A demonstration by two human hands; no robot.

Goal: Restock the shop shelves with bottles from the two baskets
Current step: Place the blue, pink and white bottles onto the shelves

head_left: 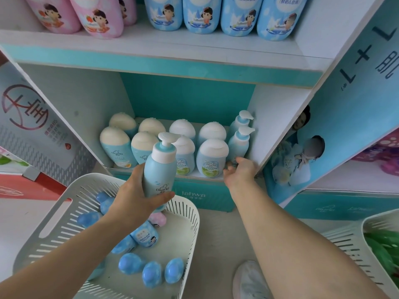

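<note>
My left hand (pixel 138 196) grips a light blue pump bottle (pixel 160 169) with a white cap, held upright above the white slotted basket (pixel 64 214) in front of the lower shelf (pixel 194 175). Inside that basket lie several blue bottles (pixel 151 274) and one pink one (pixel 158 219). My right hand (pixel 240 171) reaches to the shelf's right front corner, fingers around the base of a pump bottle (pixel 238 145) standing there. A second pump bottle (pixel 240 120) stands behind it. Several white-capped blue bottles (pixel 212 158) fill the shelf in two rows.
The upper shelf (pixel 151 50) carries pink bottles (pixel 97 16) on the left and blue ones (pixel 200 14) on the right. A second white basket (pixel 356 238) with green items sits at the lower right. A shoe (pixel 248 281) shows on the floor between the baskets.
</note>
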